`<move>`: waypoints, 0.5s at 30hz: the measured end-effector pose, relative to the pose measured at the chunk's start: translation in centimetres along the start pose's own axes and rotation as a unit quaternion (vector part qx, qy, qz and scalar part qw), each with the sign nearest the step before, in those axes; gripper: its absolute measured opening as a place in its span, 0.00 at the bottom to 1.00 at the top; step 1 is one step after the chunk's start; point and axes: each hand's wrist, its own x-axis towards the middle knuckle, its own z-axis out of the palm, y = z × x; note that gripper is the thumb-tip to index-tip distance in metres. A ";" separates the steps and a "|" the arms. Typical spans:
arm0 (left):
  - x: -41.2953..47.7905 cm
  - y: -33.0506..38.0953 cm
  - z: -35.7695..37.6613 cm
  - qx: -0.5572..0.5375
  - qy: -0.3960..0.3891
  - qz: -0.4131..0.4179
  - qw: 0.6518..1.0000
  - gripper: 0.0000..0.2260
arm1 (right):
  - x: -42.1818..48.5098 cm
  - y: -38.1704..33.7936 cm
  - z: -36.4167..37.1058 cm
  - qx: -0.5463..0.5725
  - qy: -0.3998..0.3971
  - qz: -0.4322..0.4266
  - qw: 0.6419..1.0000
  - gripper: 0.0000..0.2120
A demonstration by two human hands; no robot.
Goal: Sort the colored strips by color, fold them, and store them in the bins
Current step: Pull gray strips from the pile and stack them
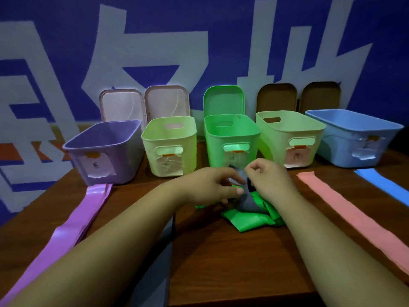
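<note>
Folding seems to be going on at centre frame in the head view: the left hand (212,185) and right hand (270,180) are both curling their fingers round a grey strip (249,202), pinching it just in front of the green bin (230,134). It is lying on the green strips (245,221), so a loose pinch is risking the fold springing open, or green getting dragged along. Bin labels are looking too blurred to read, inviting a wrong drop.

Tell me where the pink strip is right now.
In the head view, the pink strip lies flat on the table's right side, running from the right-hand pale green bin toward the near edge, between the blue strip and the right hand.
</note>
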 end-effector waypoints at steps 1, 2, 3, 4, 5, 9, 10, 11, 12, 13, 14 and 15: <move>0.5 -0.3 0.6 -0.022 0.012 -0.007 1.000 0.14 | 0.1 0.1 0.1 0.013 -0.007 -0.001 1.000 0.07; 1.0 -0.6 1.0 -0.033 0.029 -0.015 0.999 0.13 | 0.1 0.1 0.2 0.018 -0.015 -0.003 1.000 0.07; 1.4 -1.0 1.4 -0.038 0.049 -0.022 0.998 0.13 | 0.2 0.1 0.4 0.021 -0.022 -0.004 1.000 0.07; 1.7 -1.4 1.6 -0.039 0.067 -0.026 0.997 0.13 | 0.3 0.1 0.6 0.026 -0.028 -0.004 0.999 0.07; 1.8 -1.6 1.7 -0.035 0.083 -0.028 0.996 0.12 | 0.4 0.1 0.7 0.033 -0.032 -0.004 0.999 0.07; 1.8 -1.8 1.7 -0.088 0.094 -0.030 0.991 0.06 | 0.4 -0.5 0.6 0.050 -0.041 -0.012 0.998 0.05; 1.7 -1.7 1.7 -0.106 0.093 -0.035 0.989 0.07 | 0.3 -0.7 0.4 0.053 -0.046 -0.016 0.997 0.05; 1.6 -1.6 1.7 -0.119 0.095 -0.041 0.987 0.09 | 0.1 -0.9 0.4 0.060 -0.051 -0.022 0.997 0.05; 1.5 -1.5 1.6 -0.131 0.100 -0.048 0.985 0.11 | -0.1 -1.1 0.3 0.071 -0.056 -0.027 0.996 0.05; 1.4 -1.6 1.6 -0.143 0.107 -0.056 0.982 0.12 | -0.2 -1.3 0.3 0.083 -0.059 -0.033 0.994 0.05; 1.4 -1.7 1.5 -0.157 0.114 -0.065 0.979 0.13 | -0.3 -1.4 0.3 0.095 -0.063 -0.036 0.993 0.05; 1.3 -1.8 1.4 -0.169 0.117 -0.072 0.976 0.14 | -0.4 -1.5 0.3 0.108 -0.070 -0.038 0.991 0.05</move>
